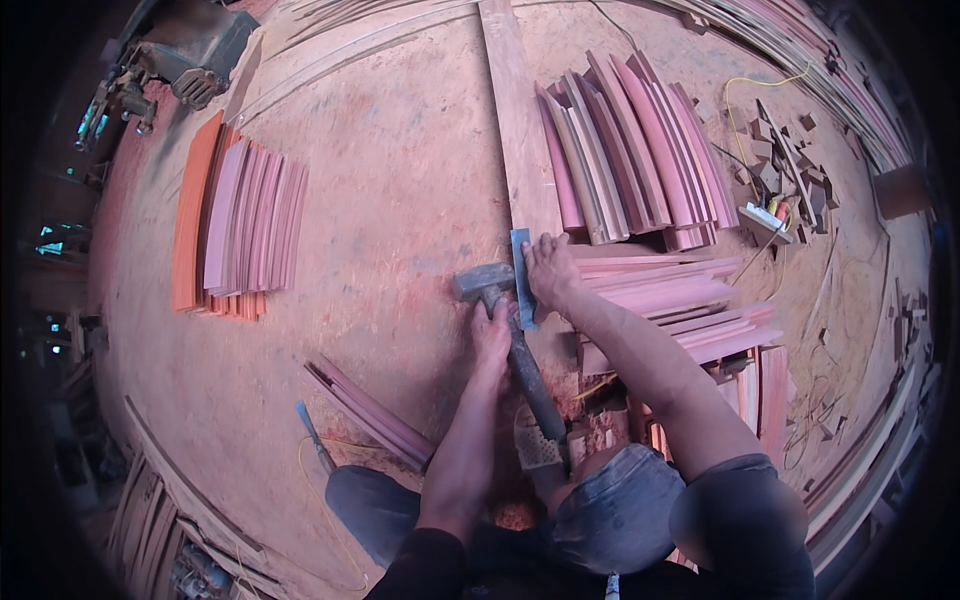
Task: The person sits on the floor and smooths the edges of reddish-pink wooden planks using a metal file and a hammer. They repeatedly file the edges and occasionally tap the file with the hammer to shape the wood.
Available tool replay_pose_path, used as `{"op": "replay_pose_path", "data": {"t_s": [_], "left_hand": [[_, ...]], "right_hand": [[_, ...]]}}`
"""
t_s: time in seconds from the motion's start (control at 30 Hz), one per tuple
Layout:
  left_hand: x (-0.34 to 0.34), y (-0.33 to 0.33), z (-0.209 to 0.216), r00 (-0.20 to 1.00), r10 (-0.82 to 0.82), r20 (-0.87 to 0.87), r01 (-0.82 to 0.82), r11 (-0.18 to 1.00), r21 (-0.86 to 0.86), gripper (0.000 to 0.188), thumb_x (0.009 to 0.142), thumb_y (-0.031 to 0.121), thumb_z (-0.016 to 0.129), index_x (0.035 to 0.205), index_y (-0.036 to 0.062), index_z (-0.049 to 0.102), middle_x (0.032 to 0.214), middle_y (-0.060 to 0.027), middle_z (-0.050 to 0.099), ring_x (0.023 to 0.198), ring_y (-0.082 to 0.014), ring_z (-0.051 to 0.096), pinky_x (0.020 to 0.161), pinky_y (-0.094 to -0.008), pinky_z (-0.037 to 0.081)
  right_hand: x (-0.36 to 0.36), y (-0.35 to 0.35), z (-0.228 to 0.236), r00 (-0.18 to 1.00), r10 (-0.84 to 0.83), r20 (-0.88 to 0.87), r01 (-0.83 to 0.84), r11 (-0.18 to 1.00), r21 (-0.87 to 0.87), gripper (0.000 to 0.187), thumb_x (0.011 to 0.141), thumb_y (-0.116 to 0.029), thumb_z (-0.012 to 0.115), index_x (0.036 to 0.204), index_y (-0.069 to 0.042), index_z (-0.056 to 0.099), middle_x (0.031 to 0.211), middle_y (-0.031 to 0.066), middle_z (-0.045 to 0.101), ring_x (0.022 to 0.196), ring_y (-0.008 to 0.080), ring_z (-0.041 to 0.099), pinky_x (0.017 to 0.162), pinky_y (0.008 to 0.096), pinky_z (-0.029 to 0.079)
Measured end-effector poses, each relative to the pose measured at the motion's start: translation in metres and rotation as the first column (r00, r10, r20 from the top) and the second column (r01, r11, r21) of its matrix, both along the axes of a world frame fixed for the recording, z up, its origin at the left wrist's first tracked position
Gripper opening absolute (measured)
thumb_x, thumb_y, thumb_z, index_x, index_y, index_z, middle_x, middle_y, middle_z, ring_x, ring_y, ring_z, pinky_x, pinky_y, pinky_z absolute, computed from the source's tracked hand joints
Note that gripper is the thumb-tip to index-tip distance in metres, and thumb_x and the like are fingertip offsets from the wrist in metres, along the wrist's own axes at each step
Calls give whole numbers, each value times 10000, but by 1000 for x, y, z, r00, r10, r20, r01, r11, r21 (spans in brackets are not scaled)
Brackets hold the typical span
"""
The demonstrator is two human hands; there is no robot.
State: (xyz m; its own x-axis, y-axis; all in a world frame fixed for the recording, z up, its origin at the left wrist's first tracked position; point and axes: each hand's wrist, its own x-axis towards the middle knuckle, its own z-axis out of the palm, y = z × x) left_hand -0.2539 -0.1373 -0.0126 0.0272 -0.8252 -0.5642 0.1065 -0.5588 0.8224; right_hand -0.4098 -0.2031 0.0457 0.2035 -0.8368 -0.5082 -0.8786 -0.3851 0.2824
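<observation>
A heavy hammer with a blocky grey head [484, 282] and a dark handle [535, 385] lies slanted in front of me. My left hand [490, 335] is closed around its handle just below the head. Right beside the hammer head is a narrow flat blue-grey metal strip [521, 262], at the near end of a long board [515, 130]. The fingers of my right hand [550, 270] grip the strip's right edge; its fingertips are small in view.
Curved pink wood pieces [625, 150] stand stacked at the far right, with more wood pieces [670, 285] below them. Another bundle [255, 220] stands at left. Two curved pieces [370, 415] and a blue-tipped tool [312, 430] lie near my left knee. Offcuts [785, 165] litter the right side.
</observation>
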Motion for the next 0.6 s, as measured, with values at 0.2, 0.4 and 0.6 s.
{"op": "replay_pose_path", "data": {"t_s": [0.2, 0.4, 0.6], "left_hand": [[9, 1, 18, 954, -112, 278, 158, 976, -151, 321, 1055, 233, 604, 1301, 27, 591, 1034, -72, 704, 887, -166, 683, 809, -326, 549], [18, -33, 56, 939, -228, 256, 285, 935, -213, 297, 1041, 231, 622, 1254, 27, 584, 886, -69, 658, 750, -154, 652, 656, -348, 528], [0, -95, 49, 897, -233, 376, 330, 919, -216, 204, 1043, 229, 620, 1069, 31, 581, 729, -48, 603, 543, -153, 582, 512, -343, 494]], "right_hand": [[-1, -2, 8, 1000, -5, 4, 4, 999, 37, 1467, 575, -791, 845, 1630, 38, 254, 1579, 236, 446, 1504, 393, 363, 1169, 643, 295], [6, -3, 25, 998, -5, -55, 10, 996, 90, 1455, 586, -780, 849, 1630, 39, 252, 1592, 225, 434, 1513, 392, 352, 1164, 642, 299], [6, -4, 18, 998, -12, -55, 16, 997, 75, 1448, 589, -784, 839, 1632, 32, 254, 1563, 210, 459, 1512, 384, 353, 1151, 629, 309]]}}
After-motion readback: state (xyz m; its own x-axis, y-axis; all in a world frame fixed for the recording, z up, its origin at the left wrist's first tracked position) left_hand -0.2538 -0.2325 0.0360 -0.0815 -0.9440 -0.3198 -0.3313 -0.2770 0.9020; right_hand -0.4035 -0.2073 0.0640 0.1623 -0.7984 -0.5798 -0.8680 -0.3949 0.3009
